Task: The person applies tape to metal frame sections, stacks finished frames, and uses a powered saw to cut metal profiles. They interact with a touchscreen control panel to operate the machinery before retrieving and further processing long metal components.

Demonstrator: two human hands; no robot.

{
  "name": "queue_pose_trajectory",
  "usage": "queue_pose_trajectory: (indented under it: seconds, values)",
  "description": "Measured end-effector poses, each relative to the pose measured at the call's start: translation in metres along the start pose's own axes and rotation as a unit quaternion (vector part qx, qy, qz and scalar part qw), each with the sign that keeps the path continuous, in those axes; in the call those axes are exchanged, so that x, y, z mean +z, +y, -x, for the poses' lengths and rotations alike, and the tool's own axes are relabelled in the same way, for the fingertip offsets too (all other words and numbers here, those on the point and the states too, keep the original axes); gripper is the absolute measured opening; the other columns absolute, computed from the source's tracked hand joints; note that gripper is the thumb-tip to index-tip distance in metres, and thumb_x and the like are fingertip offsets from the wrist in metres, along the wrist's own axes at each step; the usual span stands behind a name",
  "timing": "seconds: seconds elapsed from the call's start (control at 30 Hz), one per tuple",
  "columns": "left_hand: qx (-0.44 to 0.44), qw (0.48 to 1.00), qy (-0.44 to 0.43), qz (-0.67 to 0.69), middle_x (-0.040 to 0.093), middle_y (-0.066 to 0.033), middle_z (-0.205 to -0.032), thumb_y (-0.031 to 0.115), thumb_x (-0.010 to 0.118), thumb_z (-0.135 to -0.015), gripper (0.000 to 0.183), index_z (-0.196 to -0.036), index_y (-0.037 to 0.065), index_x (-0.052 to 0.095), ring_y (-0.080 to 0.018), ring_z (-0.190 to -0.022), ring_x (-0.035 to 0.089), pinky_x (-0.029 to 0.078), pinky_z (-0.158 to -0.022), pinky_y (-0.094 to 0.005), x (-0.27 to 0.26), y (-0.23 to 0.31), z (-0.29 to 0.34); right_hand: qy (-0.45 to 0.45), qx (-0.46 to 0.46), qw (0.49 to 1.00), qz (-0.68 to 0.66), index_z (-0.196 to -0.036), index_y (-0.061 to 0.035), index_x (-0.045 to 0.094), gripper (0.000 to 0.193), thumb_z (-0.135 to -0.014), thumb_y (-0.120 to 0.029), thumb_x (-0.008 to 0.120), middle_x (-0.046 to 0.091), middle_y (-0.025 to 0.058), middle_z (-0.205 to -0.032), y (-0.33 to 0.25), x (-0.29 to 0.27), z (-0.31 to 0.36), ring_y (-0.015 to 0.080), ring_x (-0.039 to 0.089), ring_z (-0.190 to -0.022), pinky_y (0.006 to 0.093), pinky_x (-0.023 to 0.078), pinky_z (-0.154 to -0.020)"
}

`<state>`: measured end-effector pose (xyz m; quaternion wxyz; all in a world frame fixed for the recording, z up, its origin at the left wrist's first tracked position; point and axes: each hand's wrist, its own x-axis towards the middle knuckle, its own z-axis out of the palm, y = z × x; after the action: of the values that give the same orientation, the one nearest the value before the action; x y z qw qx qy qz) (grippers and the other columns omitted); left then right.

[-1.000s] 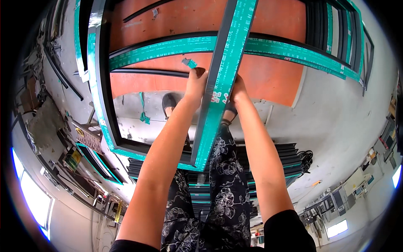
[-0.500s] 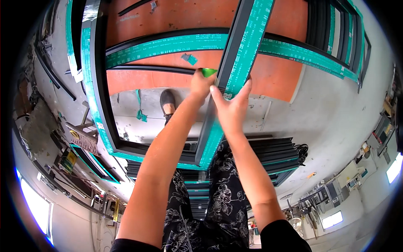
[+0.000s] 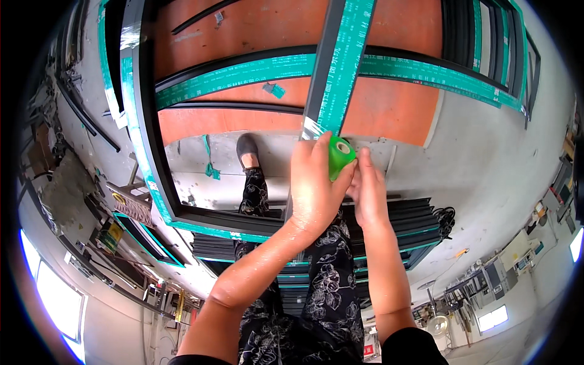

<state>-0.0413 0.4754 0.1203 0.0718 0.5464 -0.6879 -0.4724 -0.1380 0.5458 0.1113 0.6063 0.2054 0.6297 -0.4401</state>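
A large dark frame (image 3: 143,152) with teal film fills the upper frame. Its central bar (image 3: 340,67) descends to centre, where the left hand (image 3: 313,182) closes around a green roll (image 3: 339,155); right hand (image 3: 368,194) pinches beside it.

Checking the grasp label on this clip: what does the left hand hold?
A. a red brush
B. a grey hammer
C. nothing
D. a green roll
D: the left hand grips a small green roll against the teal-taped bar, with the right hand beside it.
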Motion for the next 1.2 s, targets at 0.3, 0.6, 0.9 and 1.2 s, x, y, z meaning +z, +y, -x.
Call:
queue_pose_trajectory:
  seconds: [0.3, 0.6, 0.9, 1.2]
  values:
    - [-0.023, 0.994, -0.019, 0.106, 0.066, -0.0153, -0.105, 0.013, 0.062, -0.090, 0.031, -0.118, 0.001, 0.060, -0.0254, -0.096, 0.065, 0.051, -0.085, -0.0364, -0.010, -0.039, -0.030, 0.006, -0.013, 0.999, 0.039, -0.122, -0.0023, 0.051, 0.044, -0.090, -0.028, 0.065, 0.062, 0.0118, -0.104, -0.027, -0.045, -0.047, 0.0228, 0.067, -0.084, 0.0306, 0.058, -0.075]
    - [-0.173, 0.923, -0.144, 0.313, 0.062, -0.0121, -0.116, 0.011, 0.071, -0.085, 0.060, -0.140, 0.007, 0.047, -0.0168, -0.101, 0.060, 0.050, -0.086, -0.0304, 0.018, -0.151, -0.108, -0.269, 0.044, 0.961, 0.044, -0.114, -0.0010, 0.060, 0.034, -0.089, -0.023, 0.068, 0.066, 0.0108, -0.093, -0.005, 0.045, -0.187, 0.0220, 0.067, -0.085, 0.0338, 0.058, -0.070]
    - [-0.180, 0.925, -0.111, 0.316, 0.066, -0.0081, -0.106, 0.014, 0.071, -0.084, 0.042, -0.121, 0.001, 0.057, -0.0155, -0.095, 0.063, 0.052, -0.086, -0.0298, -0.057, -0.070, -0.057, 0.069, -0.105, 0.983, 0.131, -0.098, -0.0014, 0.061, 0.030, -0.094, -0.031, 0.061, 0.067, 0.0080, -0.080, -0.002, -0.037, -0.112, 0.0144, 0.065, -0.072, 0.0271, 0.054, -0.060]
    - [-0.036, 0.998, -0.053, -0.008, 0.058, -0.0168, -0.115, 0.012, 0.073, -0.077, 0.058, -0.130, -0.002, 0.055, -0.0272, -0.104, 0.058, 0.049, -0.086, -0.0364, -0.004, -0.008, -0.009, -0.080, 0.102, 0.984, -0.119, -0.105, -0.0023, 0.060, 0.039, -0.094, -0.040, 0.056, 0.068, 0.0117, -0.097, -0.018, -0.001, -0.022, 0.0172, 0.066, -0.082, 0.0288, 0.057, -0.063]
